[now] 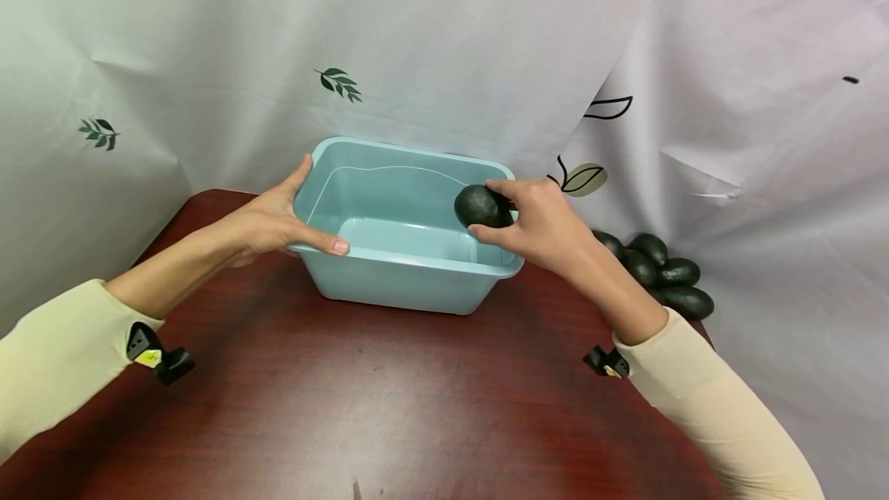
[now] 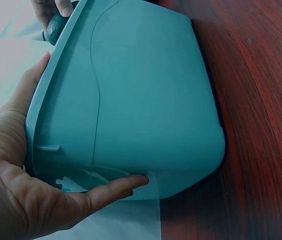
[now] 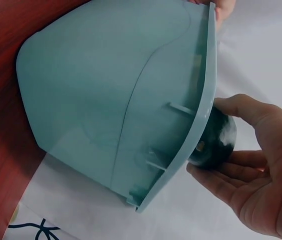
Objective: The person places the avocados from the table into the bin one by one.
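Observation:
A light blue plastic tub (image 1: 396, 284) stands upright on the table. My left hand (image 1: 278, 218) holds its left end, with the thumb along the near rim and the fingers spread against the end wall, as the left wrist view shows. My right hand (image 1: 545, 222) pinches a dark green avocado (image 1: 479, 207) between thumb and fingers, over the tub's right end. In the right wrist view the tub's rim hides part of this avocado (image 3: 218, 140). The tub's floor (image 1: 410, 238) shows no avocado in the part I can see.
Several avocados (image 1: 684, 302) lie grouped at the right edge of the dark red wooden table (image 1: 417, 400), partly behind my right forearm. A pale cloth (image 1: 430, 37) with leaf prints hangs close behind the tub and down the right side.

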Available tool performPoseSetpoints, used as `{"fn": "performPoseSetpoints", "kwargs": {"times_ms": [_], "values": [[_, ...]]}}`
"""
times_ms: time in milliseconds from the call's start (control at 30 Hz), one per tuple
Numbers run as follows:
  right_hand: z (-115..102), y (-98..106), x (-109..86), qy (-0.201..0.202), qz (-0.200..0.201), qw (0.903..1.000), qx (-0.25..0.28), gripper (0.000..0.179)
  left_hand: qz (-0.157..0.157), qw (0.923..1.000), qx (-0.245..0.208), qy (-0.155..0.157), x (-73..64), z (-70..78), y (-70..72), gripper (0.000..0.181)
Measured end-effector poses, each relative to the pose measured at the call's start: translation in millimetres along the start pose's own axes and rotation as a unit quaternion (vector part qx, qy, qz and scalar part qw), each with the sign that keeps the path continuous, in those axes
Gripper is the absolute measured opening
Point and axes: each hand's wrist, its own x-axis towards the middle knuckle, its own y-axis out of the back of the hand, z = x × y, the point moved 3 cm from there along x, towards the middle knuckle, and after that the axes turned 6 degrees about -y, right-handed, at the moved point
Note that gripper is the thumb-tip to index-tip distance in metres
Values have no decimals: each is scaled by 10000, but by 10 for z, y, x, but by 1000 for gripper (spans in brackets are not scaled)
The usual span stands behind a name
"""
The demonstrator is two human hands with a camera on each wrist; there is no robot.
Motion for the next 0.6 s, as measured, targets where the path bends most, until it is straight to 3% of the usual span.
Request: {"fn": "performPoseSetpoints", "kwargs": {"times_ms": [600], "values": [[-91,-145,-27,-85,-449,9989,-112,73,-31,9998,-180,15,11,-8,-8,157]]}}
